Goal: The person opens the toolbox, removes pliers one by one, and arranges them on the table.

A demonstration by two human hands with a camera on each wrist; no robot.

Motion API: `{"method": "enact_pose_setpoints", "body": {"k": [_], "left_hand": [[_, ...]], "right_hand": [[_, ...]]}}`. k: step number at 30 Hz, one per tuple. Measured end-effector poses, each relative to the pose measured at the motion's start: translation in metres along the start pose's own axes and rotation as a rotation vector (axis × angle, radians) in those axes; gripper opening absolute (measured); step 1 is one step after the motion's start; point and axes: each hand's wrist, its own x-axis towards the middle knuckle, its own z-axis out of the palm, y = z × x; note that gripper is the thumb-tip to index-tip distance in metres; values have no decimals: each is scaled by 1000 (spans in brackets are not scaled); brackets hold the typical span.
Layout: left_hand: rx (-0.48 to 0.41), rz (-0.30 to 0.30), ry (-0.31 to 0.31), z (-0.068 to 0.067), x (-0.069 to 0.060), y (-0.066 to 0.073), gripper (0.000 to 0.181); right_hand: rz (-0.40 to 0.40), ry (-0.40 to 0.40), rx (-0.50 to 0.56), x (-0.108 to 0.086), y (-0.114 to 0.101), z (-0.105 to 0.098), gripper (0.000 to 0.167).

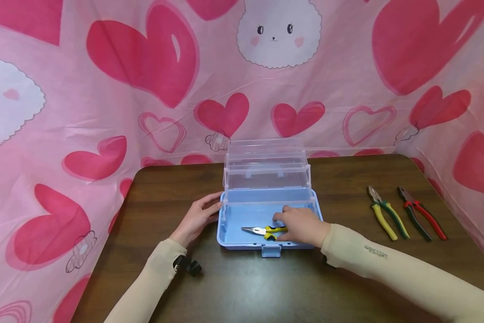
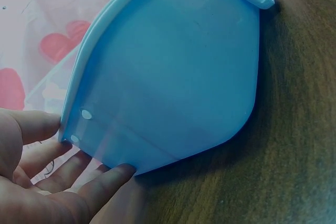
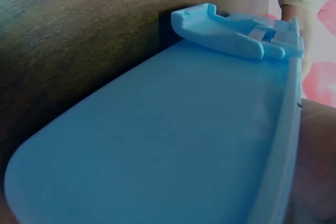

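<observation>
A light blue plastic toolbox (image 1: 246, 246) stands on the table with its clear lid (image 1: 266, 154) raised. Inside it lie long-nose pliers (image 1: 260, 230) with yellow and black handles. My right hand (image 1: 302, 224) reaches over the front rim, thumb and fingers spread about the handles; the hand covers the handle ends. In the right wrist view the toolbox's front wall (image 3: 157, 140) hides most of that hand. My left hand (image 1: 197, 217) is at the toolbox's left end. In the left wrist view its fingertips (image 2: 123, 170) touch the outside wall, with the thumb by the rim.
Two pairs of combination pliers lie on the table to the right: yellow-green pliers (image 1: 387, 213) and red-black pliers (image 1: 421, 213). The toolbox's front latch (image 1: 271, 251) hangs down. A pink heart-patterned cloth (image 1: 347, 80) hangs behind the brown table (image 1: 242, 291).
</observation>
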Motion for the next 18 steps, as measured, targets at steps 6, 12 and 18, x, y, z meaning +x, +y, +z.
{"method": "enact_pose_setpoints", "body": {"k": [6,12,18], "left_hand": [[-4,3,-2,0,1,-2,51],[-2,2,-3,-1,1,-3,51],[-7,7,-7,-1,1,-2,51]], "right_hand": [[8,-52,-1,7,-3,1,41],[11,-90,-11,10,-2,3,40],[-22,-86,-19,11,-2,4,37]]}}
